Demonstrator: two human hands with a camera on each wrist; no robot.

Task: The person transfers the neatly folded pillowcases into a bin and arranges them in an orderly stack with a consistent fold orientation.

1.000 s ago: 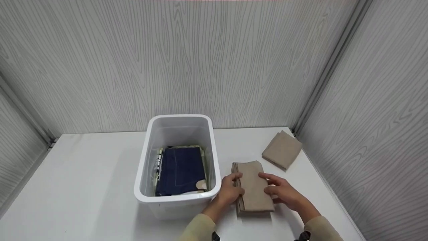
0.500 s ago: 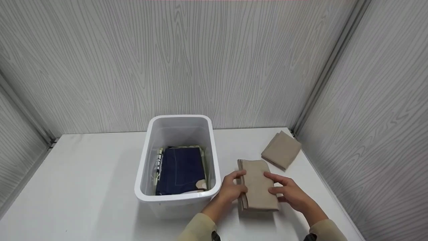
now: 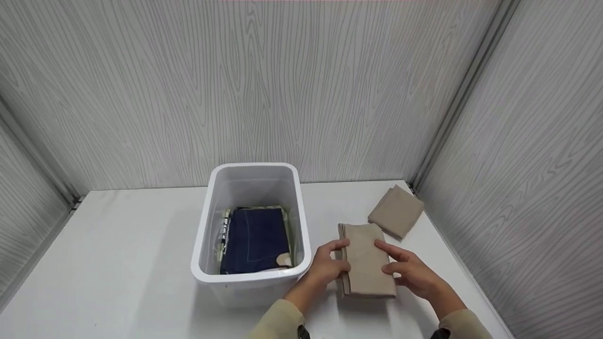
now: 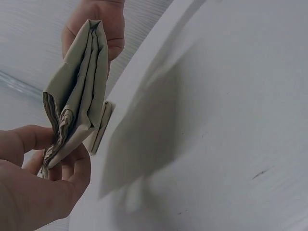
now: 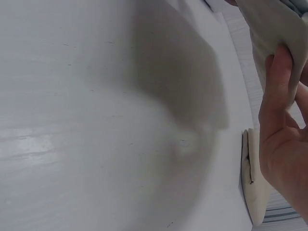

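A folded beige cloth (image 3: 367, 261) is held between both hands, raised above the white table. My left hand (image 3: 326, 264) pinches its left edge, thumb and index finger on top and other fingers beneath. On the right side my right hand (image 3: 412, 270) grips the other edge. Seen from its end in the left wrist view, the cloth (image 4: 79, 91) shows several stacked layers, its lower edge between the fingers of the left hand (image 4: 43, 178). In the right wrist view, fingers of the right hand (image 5: 284, 134) lie on both faces of the cloth (image 5: 274, 29).
A white plastic bin (image 3: 200, 235) stands left of the hands, holding a folded navy cloth (image 3: 254, 240) and other folded fabric. Another folded beige cloth (image 3: 398, 212) lies at the back right of the white table (image 3: 118, 263). Grey wood-grain panels (image 3: 254, 84) enclose the back and sides.
Both hands have moved slightly to the right with the folded beige cloth between them. The bin and the other beige cloth have stayed in place.
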